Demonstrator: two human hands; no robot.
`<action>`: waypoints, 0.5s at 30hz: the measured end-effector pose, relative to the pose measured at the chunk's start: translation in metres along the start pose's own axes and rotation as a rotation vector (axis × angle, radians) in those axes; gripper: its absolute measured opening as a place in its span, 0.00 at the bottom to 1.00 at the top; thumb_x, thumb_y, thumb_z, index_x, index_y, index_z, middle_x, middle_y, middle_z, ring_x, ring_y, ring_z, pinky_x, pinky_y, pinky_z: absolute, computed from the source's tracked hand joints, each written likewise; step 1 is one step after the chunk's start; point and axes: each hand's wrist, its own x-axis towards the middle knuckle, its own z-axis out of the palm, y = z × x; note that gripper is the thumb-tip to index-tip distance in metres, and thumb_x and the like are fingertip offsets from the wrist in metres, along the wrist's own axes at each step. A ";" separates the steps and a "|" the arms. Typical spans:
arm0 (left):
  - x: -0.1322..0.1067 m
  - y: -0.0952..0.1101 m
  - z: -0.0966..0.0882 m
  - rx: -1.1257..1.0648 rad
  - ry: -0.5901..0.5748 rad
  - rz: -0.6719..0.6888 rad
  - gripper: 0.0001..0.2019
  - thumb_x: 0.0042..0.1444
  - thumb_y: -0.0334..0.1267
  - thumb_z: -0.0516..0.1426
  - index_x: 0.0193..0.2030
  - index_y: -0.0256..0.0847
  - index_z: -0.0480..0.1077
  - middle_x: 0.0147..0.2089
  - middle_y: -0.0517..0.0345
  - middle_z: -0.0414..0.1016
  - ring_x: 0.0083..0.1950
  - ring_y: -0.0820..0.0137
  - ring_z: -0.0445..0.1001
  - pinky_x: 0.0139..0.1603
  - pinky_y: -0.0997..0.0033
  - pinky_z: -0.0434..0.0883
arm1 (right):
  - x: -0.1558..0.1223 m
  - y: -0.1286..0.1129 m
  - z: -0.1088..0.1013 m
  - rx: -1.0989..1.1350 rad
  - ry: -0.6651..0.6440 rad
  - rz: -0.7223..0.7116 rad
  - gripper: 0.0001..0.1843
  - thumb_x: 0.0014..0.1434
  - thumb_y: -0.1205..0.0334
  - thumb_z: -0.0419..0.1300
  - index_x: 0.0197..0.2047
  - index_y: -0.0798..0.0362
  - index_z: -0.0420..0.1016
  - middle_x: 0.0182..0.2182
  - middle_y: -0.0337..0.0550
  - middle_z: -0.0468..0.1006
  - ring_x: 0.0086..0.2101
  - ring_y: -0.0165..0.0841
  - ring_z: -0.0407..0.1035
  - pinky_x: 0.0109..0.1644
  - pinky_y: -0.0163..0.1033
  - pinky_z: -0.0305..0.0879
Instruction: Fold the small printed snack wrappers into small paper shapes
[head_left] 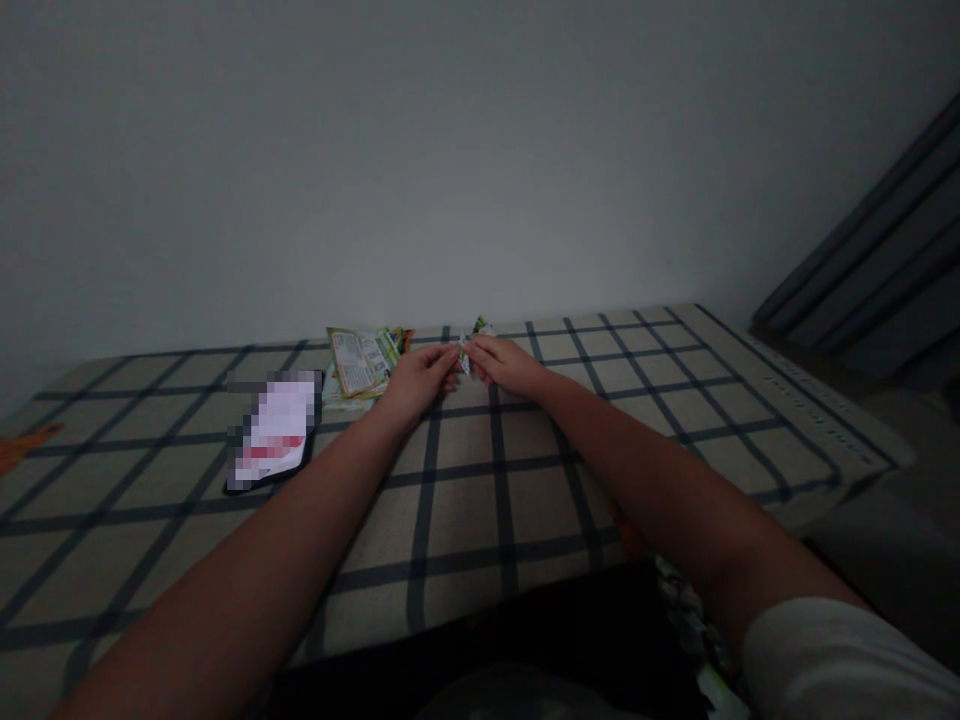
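Note:
Both my arms reach far forward over a checked cloth (465, 500) of beige squares and dark lines. My left hand (418, 382) and my right hand (504, 364) meet near the far edge, fingers pinched together on a small green and white wrapper (470, 345) held between them. Just left of my left hand lies a flat green and yellow printed packet (361, 362), face up on the cloth.
A blurred white and pink card on a dark backing (276, 432) lies left of the packet. An orange scrap (19, 447) shows at the far left edge. A plain wall rises behind. Dark slats (877, 280) lean at the right.

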 end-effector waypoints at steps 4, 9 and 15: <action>0.002 -0.004 0.001 -0.001 0.011 0.005 0.23 0.51 0.54 0.67 0.45 0.37 0.82 0.31 0.57 0.77 0.27 0.72 0.70 0.28 0.72 0.68 | 0.001 0.009 0.003 0.041 0.007 -0.003 0.15 0.75 0.57 0.50 0.34 0.51 0.64 0.24 0.34 0.69 0.25 0.28 0.65 0.33 0.34 0.59; 0.000 -0.002 0.004 -0.081 -0.042 -0.045 0.24 0.53 0.49 0.66 0.53 0.38 0.81 0.37 0.53 0.80 0.34 0.68 0.73 0.32 0.70 0.72 | 0.003 0.017 0.007 0.182 0.043 0.018 0.10 0.70 0.54 0.58 0.41 0.50 0.66 0.25 0.32 0.69 0.24 0.27 0.65 0.29 0.32 0.60; -0.004 0.001 0.005 -0.097 -0.083 -0.037 0.30 0.49 0.46 0.69 0.59 0.39 0.78 0.48 0.50 0.81 0.36 0.69 0.74 0.33 0.70 0.73 | 0.008 0.023 0.006 0.276 0.171 0.003 0.08 0.65 0.57 0.62 0.43 0.52 0.72 0.36 0.40 0.78 0.32 0.29 0.70 0.35 0.34 0.66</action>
